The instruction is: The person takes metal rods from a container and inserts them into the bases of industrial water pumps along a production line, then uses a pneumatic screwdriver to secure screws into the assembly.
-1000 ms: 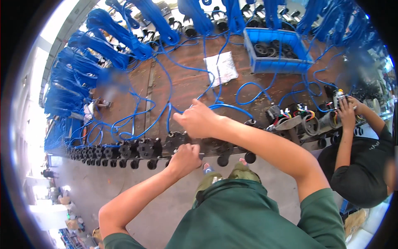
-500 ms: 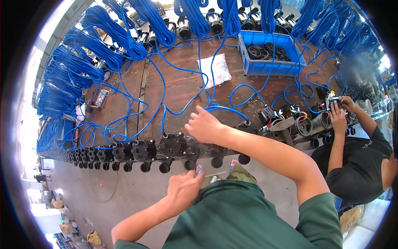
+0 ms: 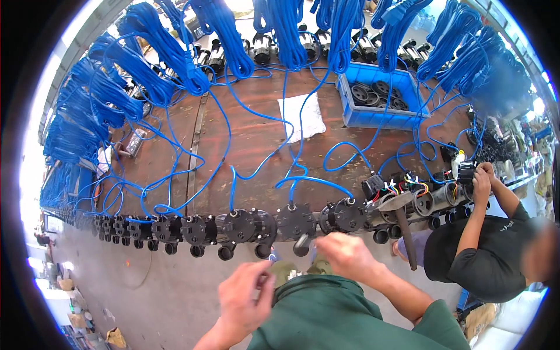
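Along the near table edge stands a row of black round motor housings (image 3: pixel 296 221), each with a blue cable entering its top. My right hand (image 3: pixel 350 256) is just in front of this row, its fingers bunched together and blurred. Close to its fingertips is a small grey piece (image 3: pixel 301 242); whether the fingers touch it is unclear. Lower and to the left, my left hand (image 3: pixel 242 294) is held before my body with curled fingers. Whatever lies inside its grip is hidden.
A hammer (image 3: pixel 406 236) lies over open housings with coloured wires, its handle overhanging the edge. Behind are a white bag (image 3: pixel 303 118) and a blue crate (image 3: pixel 382 118) with black round parts. Blue cable coils (image 3: pixel 289 38) hang above. A co-worker's hands (image 3: pixel 483 179) work at right.
My right hand has drawn back from above the housings to the table's near edge. My left hand has moved lower; the thin rod seen by it earlier no longer shows there. The view has shifted.
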Demonstrator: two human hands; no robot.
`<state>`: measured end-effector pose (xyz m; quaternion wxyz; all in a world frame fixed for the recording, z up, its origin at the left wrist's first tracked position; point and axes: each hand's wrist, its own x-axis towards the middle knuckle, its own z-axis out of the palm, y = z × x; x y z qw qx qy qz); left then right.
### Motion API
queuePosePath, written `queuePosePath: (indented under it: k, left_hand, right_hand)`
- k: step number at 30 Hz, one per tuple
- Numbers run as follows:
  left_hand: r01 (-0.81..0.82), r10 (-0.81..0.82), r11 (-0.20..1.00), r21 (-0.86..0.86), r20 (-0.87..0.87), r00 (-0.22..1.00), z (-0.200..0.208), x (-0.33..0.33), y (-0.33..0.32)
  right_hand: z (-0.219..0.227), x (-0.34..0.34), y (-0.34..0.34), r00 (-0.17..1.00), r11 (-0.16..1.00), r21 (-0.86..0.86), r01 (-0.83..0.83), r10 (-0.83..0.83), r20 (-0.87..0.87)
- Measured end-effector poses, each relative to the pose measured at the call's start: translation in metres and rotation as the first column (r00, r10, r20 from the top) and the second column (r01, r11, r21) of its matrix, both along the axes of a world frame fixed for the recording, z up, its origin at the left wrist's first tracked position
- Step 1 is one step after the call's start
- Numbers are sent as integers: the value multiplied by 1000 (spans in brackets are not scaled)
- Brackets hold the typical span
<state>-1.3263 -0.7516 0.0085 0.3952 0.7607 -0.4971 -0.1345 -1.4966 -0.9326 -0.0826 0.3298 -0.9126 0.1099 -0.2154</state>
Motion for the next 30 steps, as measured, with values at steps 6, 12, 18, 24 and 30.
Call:
queuePosePath:
  k: [6, 12, 18, 24, 30]
  left_hand:
    - [-253, 260, 965, 61, -252, 932, -47, 10, 19]
    - [-157, 194, 973, 169, -234, 953, -72, -3, 27]
    - [-309, 357, 926, 218, -233, 905, -82, 0, 74]
    - [-400, 443, 890, 218, -212, 871, -85, 30, 132]
    - [-442, 477, 879, 181, -291, 829, -100, 86, 211]
  right_hand:
    - [-2, 44, -43, 940, 935, 185, 302, -324, 106]
    - [-28, 68, -62, 963, 885, 382, 266, -261, -65]
    - [-31, 85, -49, 980, 927, 324, 190, -157, -124]
    - [-40, 76, -40, 933, 913, 198, 358, -340, -120]
    - [-39, 95, -36, 907, 878, 228, 421, -401, -129]
